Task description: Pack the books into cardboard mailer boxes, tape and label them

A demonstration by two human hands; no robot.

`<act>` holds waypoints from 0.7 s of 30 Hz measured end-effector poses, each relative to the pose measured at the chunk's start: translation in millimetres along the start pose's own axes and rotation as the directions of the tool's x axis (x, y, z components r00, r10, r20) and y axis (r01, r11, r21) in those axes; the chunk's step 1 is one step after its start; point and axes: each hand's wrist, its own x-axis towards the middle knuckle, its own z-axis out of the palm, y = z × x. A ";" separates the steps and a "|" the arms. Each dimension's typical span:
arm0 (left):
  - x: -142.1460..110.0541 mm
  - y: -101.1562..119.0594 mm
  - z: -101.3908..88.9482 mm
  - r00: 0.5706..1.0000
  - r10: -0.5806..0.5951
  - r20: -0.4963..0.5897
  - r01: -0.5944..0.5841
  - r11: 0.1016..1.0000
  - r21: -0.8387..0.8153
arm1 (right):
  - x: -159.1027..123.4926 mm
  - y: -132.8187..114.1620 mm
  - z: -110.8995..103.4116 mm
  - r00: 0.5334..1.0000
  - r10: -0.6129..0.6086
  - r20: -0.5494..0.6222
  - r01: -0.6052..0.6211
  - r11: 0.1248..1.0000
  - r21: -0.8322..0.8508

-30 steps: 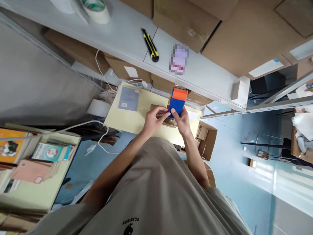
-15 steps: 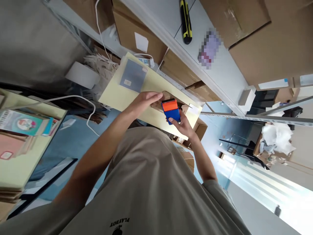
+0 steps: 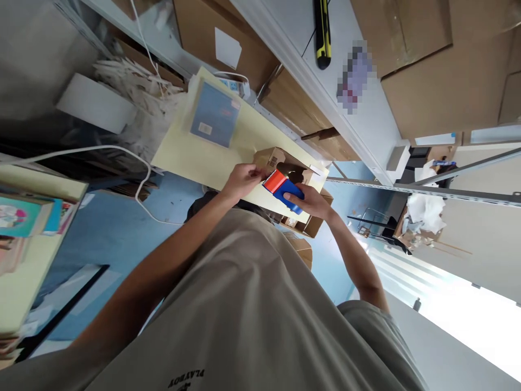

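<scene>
My right hand [image 3: 309, 201] grips a blue tape dispenser [image 3: 290, 196] with an orange-red front and a toothed edge, its thumb across the blue side. The toothed edge points toward my left hand [image 3: 242, 182], whose thumb and fingertips are pinched together just beside it. Whatever lies between those fingertips is too small to make out. Behind the dispenser, a small brown cardboard box [image 3: 266, 157] sits on the pale yellow table [image 3: 179, 146], partly hidden by the dispenser and my right hand.
A blue folder [image 3: 215, 115] lies on the table to the left. Above it, a grey shelf [image 3: 358, 117] holds a black-and-yellow utility knife [image 3: 323, 41] and a blurred-out item. Large cardboard boxes [image 3: 297, 100] stand below and on it. A white cable [image 3: 140, 187] hangs at the left.
The dispenser has tilted, its toothed edge turning toward my left hand. My left hand has gone from stretched fingers over the box to a pinch beside that edge. The view has shifted somewhat.
</scene>
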 end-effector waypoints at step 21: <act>103.1 -68.5 -13.7 0.978 -0.081 -0.190 0.056 0.990 -0.133 | -0.3 -65.5 -103.7 0.957 0.277 0.086 -0.241 0.925 -0.293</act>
